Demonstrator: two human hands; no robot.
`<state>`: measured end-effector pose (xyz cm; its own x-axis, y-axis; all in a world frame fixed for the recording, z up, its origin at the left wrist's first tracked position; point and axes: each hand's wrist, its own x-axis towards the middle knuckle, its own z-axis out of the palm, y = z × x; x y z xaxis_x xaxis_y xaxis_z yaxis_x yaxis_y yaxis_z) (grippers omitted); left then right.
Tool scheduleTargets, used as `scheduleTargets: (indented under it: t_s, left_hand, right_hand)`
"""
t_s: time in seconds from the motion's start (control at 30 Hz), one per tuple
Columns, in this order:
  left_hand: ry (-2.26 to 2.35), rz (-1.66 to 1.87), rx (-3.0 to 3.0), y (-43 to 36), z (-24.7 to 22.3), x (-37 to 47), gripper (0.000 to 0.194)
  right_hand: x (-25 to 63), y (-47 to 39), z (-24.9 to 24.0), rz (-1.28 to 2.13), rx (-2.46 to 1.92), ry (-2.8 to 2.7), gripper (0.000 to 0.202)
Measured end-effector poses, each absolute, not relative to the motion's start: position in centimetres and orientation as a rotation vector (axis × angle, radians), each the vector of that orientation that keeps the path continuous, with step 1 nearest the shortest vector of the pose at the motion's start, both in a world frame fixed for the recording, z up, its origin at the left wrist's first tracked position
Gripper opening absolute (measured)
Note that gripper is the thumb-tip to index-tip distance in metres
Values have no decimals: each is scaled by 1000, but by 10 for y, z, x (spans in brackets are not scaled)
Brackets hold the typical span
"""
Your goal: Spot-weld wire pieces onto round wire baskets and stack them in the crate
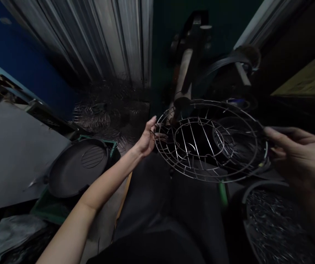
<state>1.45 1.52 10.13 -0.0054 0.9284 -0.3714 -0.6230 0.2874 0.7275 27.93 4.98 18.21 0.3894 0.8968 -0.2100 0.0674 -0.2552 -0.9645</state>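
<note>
A round wire basket [185, 169] of thin metal rings and cross rods hangs over the lap, held between both hands. My left hand [147, 139] grips its left rim, thumb raised and fingers reaching round the wires. At the right rim, my right hand [292, 145] pinches the wires between thumb and fingers; it is partly blurred. Just behind the basket's left part stands a machine [183, 77] with a thick metal rod or arm pointing down.
On the left, a black round pan [74, 170] holding a small wire grid [92, 157] rests on a green crate [51, 207]. A tub of small metal pieces [275, 220] stands lower right. Wire parts [96, 113] lie heaped beside the corrugated wall [113, 36].
</note>
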Motion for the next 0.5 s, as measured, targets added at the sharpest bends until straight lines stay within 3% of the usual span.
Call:
scheduleTargets:
  t_s: [0.17,0.33,0.5]
  left_hand:
    - [929,1259,373,19,107,15,50]
    - [927,1317,443,16,97,17,47]
    - [800,1319,449,24,85,5,50]
  right_hand:
    - [277,74,198,963,-1485,-1059,40]
    - [298,65,165,1029,-1401,-1014,53]
    - [292,32,164,1058,-1357,-1022,50]
